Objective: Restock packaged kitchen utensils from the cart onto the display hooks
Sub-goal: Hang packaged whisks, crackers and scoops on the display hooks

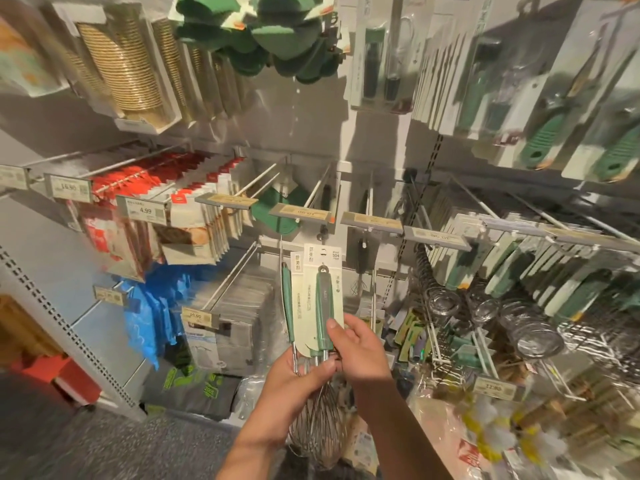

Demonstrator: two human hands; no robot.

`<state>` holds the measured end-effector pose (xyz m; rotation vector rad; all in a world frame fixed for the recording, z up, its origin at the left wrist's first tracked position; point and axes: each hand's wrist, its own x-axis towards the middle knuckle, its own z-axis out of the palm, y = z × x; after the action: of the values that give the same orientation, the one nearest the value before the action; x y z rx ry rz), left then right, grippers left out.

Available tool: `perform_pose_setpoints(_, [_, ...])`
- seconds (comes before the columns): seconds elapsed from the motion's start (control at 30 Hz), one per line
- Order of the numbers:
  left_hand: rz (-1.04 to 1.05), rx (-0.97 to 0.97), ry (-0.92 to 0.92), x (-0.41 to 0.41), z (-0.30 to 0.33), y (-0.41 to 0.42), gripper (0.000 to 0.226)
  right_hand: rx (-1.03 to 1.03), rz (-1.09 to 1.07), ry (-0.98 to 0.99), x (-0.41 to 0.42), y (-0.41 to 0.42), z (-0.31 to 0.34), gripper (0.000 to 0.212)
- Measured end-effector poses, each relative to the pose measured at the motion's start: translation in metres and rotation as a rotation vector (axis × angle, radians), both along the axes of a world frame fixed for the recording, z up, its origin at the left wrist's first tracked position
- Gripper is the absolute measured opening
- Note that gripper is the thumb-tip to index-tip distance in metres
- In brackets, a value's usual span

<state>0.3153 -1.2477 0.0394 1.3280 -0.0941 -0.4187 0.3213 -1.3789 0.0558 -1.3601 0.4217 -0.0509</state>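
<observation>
Packaged whisks [317,306] with green handles on cream backing cards stand upright in front of me, wire heads [320,434] pointing down. My left hand [294,382] grips the bunch where the handles meet the wires. My right hand [360,344] holds the front whisk's card and handle, thumb on the green handle. The card tops reach just under a bare display hook [320,188] with a price tag [300,213] at its tip.
Neighbouring hooks carry red-and-white packets [180,202] at left, green-handled utensils [540,271] and wire strainers [512,320] at right. A black-handled whisk [362,261] hangs further back. Blue bags [152,306] and grey packs [235,317] fill lower left hooks. Speckled floor lies bottom left.
</observation>
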Motion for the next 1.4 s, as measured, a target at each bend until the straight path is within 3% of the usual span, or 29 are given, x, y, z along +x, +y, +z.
perform_pose_setpoints(0.07, [0.016,0.049,0.001,-0.001,0.001,0.001,0.043,-0.052,-0.011,-0.014,0.0,0.001,-0.002,0.041])
perform_pose_setpoints(0.2, [0.039,0.126,0.039,0.0,0.0,0.0,0.034,-0.073,-0.062,-0.041,-0.001,-0.003,-0.001,0.019])
perform_pose_setpoints(0.57, [0.148,0.273,0.028,0.007,-0.003,-0.004,0.02,0.001,-0.14,-0.078,-0.008,-0.014,0.002,0.019])
perform_pose_setpoints(0.77, [0.191,0.273,0.054,0.016,-0.001,0.002,0.052,-0.017,-0.255,-0.071,0.002,-0.029,-0.002,0.028])
perform_pose_setpoints(0.87, [0.172,0.222,0.079,0.021,0.001,0.003,0.079,-0.053,-0.317,-0.047,0.011,-0.034,-0.005,0.029])
perform_pose_setpoints(0.9, [0.162,0.198,0.081,0.021,0.005,0.003,0.066,-0.059,-0.332,-0.043,0.015,-0.035,-0.005,0.029])
perform_pose_setpoints(0.97, [0.168,0.183,0.065,0.021,0.011,0.001,0.018,-0.077,-0.316,-0.039,0.022,-0.037,-0.004,0.031])
perform_pose_setpoints(1.07, [0.159,0.168,0.037,0.021,0.017,-0.002,0.019,-0.085,-0.269,-0.031,0.039,-0.038,0.001,0.041])
perform_pose_setpoints(1.17, [0.162,0.135,0.03,0.024,0.015,-0.001,0.007,-0.229,-0.209,-0.003,0.056,-0.04,0.008,0.056])
perform_pose_setpoints(1.27, [0.157,0.151,0.013,0.025,0.011,0.001,0.013,-0.276,-0.144,0.08,0.061,-0.042,0.006,0.066])
perform_pose_setpoints(1.33, [0.152,0.141,0.021,0.026,0.007,0.001,0.015,-0.275,-0.119,0.098,0.056,-0.043,0.0,0.064])
perform_pose_setpoints(1.4, [0.136,0.135,0.039,0.026,0.004,0.001,0.018,-0.275,-0.083,0.122,0.051,-0.042,-0.008,0.047])
